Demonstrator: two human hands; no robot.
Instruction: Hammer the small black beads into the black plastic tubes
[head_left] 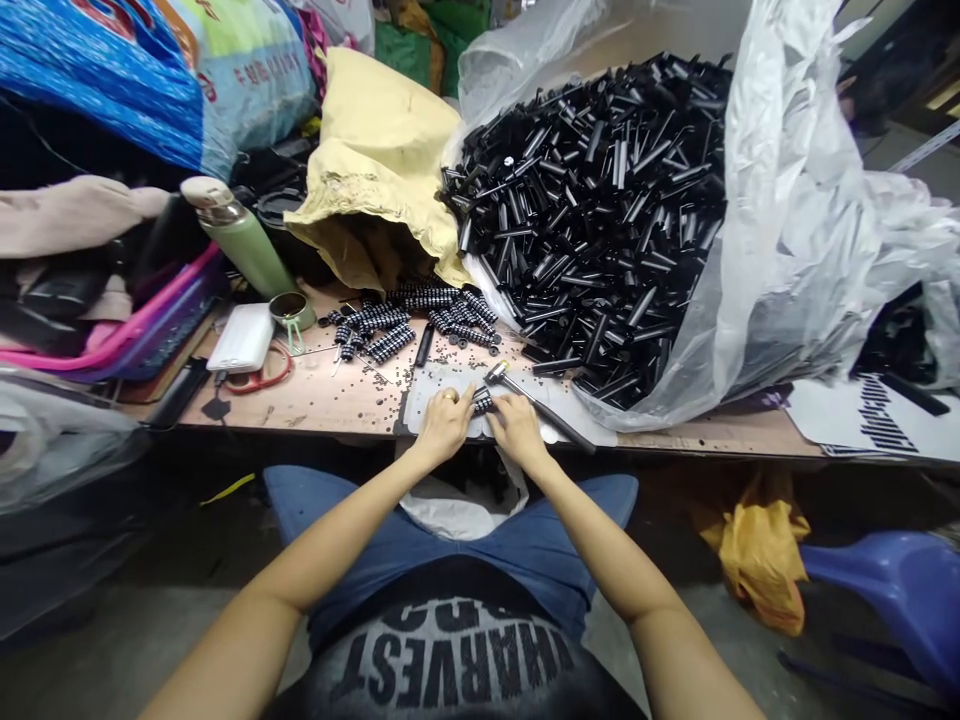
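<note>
The task's thing is a small black piece (482, 404), short and ribbed, with rows of white marks across it and a paler, shiny strip on its upper side; finer details are too small to tell. It is held between the two hands, above the light grey plate (555, 387) at the table's front edge. The left hand (442, 425) is at nine o'clock from the piece, and the right hand (516, 428) is at four o'clock. The fingertips of both hands pinch the piece, one hand at each end. Its long axis seems to run from eight o'clock to two o'clock, but the fingers cover the ends, so one cannot tell which end is the front. The hammer (547, 412) has its head near, at one o'clock.
</note>
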